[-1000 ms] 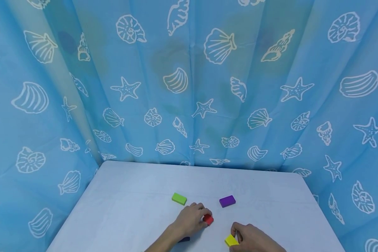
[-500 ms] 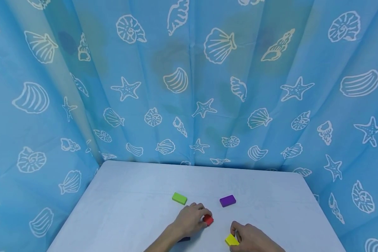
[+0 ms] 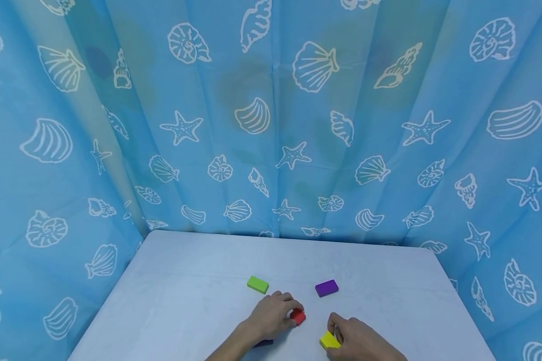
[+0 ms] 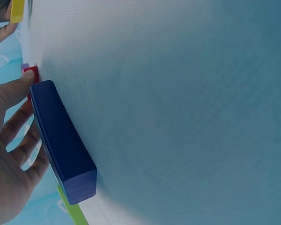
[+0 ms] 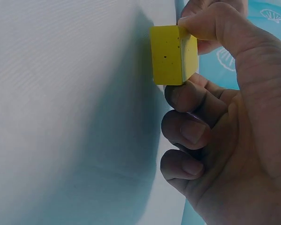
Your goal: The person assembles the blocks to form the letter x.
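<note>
Drawing slightly inward and away from the person, the right hand (image 3: 357,338) brings the yellow block (image 3: 328,341) a touch nearer the red block (image 3: 299,316) than we see it half a second earlier. The left hand (image 3: 274,315) and the red block stay practically where they are, so we judge that the yellow block is the one being adjusted while the red one is kept steady.

Both hands are pinching: the left has thumb and fingers about the red block, the right grips the yellow one between thumb and fingers, its other fingers curled. The two blocks remain apart, yellow to the right of red and closer to the person. We cannot tell whether the yellow one touches the counter (image 3: 198,281).

Up close, we find the yellow block bright and crisp-edged, with small dark specks; the red one is partly covered by fingers. Beyond them lie a lime green block (image 3: 257,285) and a purple block (image 3: 326,288), with a dark blue block (image 4: 65,136) near the left hand.
</note>
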A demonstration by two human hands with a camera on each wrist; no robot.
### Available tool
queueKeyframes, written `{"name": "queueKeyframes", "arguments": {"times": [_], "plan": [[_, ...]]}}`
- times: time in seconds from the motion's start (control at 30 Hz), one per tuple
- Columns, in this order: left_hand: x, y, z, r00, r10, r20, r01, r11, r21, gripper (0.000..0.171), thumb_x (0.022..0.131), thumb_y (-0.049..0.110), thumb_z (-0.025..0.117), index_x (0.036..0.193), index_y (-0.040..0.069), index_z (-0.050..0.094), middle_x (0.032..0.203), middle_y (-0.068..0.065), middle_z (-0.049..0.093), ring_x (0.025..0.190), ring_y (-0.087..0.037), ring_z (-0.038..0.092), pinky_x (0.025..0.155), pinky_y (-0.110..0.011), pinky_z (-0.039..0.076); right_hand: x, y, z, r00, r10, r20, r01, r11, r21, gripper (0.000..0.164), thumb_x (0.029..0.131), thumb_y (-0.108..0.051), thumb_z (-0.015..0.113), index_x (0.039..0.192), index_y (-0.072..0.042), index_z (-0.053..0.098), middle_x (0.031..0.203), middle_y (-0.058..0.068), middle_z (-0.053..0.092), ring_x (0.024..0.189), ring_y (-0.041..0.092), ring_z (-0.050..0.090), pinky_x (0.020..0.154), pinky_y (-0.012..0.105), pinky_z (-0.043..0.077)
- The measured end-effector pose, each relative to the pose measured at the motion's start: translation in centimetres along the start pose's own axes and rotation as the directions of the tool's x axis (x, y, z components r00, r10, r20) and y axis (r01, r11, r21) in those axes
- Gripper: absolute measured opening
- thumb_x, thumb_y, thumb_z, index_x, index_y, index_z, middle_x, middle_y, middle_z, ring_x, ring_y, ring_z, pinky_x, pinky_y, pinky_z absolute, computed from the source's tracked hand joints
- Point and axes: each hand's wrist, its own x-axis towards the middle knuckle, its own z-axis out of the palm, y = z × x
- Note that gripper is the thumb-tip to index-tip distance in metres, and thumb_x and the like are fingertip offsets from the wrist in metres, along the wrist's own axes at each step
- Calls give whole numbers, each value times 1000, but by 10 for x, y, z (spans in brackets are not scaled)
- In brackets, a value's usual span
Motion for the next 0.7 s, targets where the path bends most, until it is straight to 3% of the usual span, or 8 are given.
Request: {"name": "queueKeyframes", "arguments": {"times": [0.27,0.43,0.7], "plan": [[0,-2,0,1000,3,11,-3,1000,-4,31,88,39,77,118,41,70,113,17,66,91,-4,53,80,-26,48,3,-6,-3,1000,-10,-6,10,999,33,41,77,-37,83,100,-18,55,72,5,51,68,21,54,65,31,44],[0,-4,-1,1000,9,21,-8,1000,-18,31,88,38,77,118,41,70,112,17,65,92,-4,54,80,-26,49,7,-8,-6,996,-87,-17,88,994,68,38,79,-36,81,99,-17,55,68,3,46,64,20,52,59,30,40],[0,-4,-1,1000,20,13,-20,999,-27,31,88,37,78,118,40,71,112,17,66,89,-4,52,79,-24,47,17,-15,-6,984,-170,-50,170,985,-2,36,81,-36,80,100,-18,54,70,0,49,63,17,49,59,29,37]]}}
